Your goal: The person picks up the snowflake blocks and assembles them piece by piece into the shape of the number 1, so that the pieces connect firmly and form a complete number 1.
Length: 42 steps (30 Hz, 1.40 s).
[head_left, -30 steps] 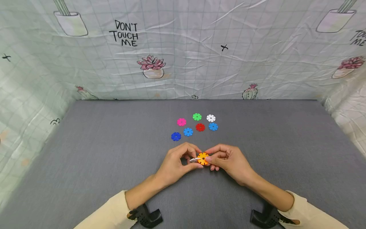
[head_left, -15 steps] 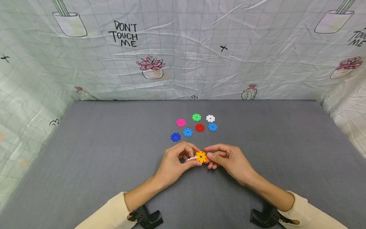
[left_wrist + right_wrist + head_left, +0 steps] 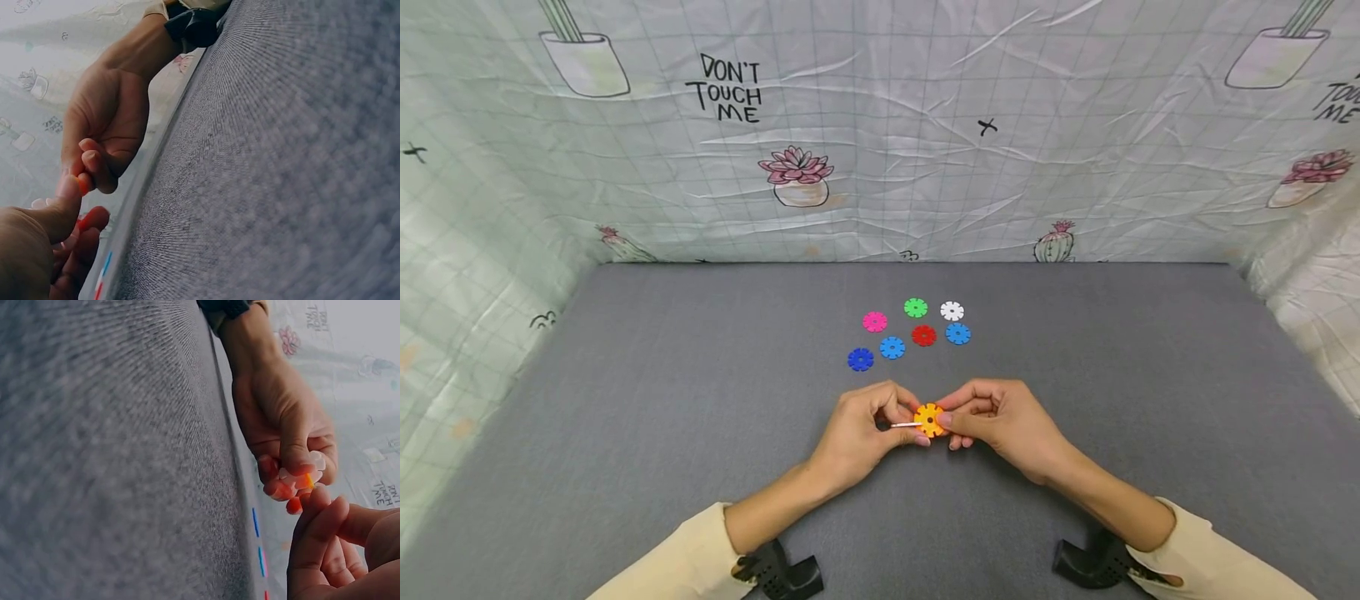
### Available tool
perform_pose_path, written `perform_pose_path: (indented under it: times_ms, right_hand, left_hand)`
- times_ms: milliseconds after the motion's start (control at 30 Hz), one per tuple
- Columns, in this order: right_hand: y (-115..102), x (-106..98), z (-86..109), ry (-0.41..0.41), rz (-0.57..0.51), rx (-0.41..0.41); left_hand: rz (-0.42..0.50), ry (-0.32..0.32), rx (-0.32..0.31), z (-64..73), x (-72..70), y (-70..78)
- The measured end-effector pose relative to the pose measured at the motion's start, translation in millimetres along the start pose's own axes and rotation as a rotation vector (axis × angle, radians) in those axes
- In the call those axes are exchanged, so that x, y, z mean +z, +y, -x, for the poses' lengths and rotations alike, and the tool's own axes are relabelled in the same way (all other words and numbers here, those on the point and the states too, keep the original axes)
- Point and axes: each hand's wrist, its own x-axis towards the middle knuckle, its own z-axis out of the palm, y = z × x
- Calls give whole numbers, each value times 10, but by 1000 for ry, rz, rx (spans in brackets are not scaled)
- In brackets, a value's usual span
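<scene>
In the head view an orange notched disc (image 3: pixel 929 420) stands between both hands, its flat face toward me. My right hand (image 3: pixel 992 423) pinches its right edge between thumb and fingers. My left hand (image 3: pixel 868 425) grips a white notched disc (image 3: pixel 904 425), seen edge-on as a thin line. The two discs meet crosswise at the orange one's left side; how deeply their slots engage is hidden. From the right wrist, the white disc (image 3: pixel 319 459) shows beneath the left thumb, with a sliver of the orange disc (image 3: pixel 309 480) beside it.
Beyond the hands, several loose notched discs lie flat on the grey table (image 3: pixel 737 358): dark blue (image 3: pixel 861 360), pink (image 3: pixel 875 322), green (image 3: pixel 915 307), white (image 3: pixel 952 311), red (image 3: pixel 924 336) and two light blue. A printed cloth (image 3: pixel 880 125) hangs behind the table.
The white disc has tilted from showing some of its face to edge-on. Both hands shifted slightly left and up, then back down with the discs. The loose discs stayed put.
</scene>
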Motion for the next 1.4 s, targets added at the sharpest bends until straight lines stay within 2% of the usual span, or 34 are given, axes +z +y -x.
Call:
perform_pose_path:
  times_ms: [133, 333, 433, 567, 833, 967, 1167, 1233, 1400]
  right_hand:
    - [-2, 11, 3, 7, 0, 0]
    - [11, 19, -8, 33, -33, 12]
    - [12, 31, -13, 45, -58, 15]
    - [9, 57, -18, 46, -83, 13]
    - [2, 72, -53, 43, -84, 29]
    - [-28, -1, -83, 78, -16, 7]
    - [-76, -236, -217, 244, 178, -38]
    - [-81, -321, -280, 292, 231, -39]
    - [-37, -487, -451, 357, 317, -45]
  left_hand:
    - [5, -6, -23, 0, 4, 2]
    - [-45, -27, 57, 0, 1, 20]
    - [-53, -28, 68, 8, 3, 35]
    - [-48, 4, 85, 20, 10, 66]
    - [-57, 64, 139, 13, -34, 345]
    - [-72, 83, 145, 12, -52, 363]
    - [-105, 95, 105, 32, -72, 325]
    - [-107, 91, 92, 49, -67, 225]
    - [-113, 75, 79, 61, -71, 214]
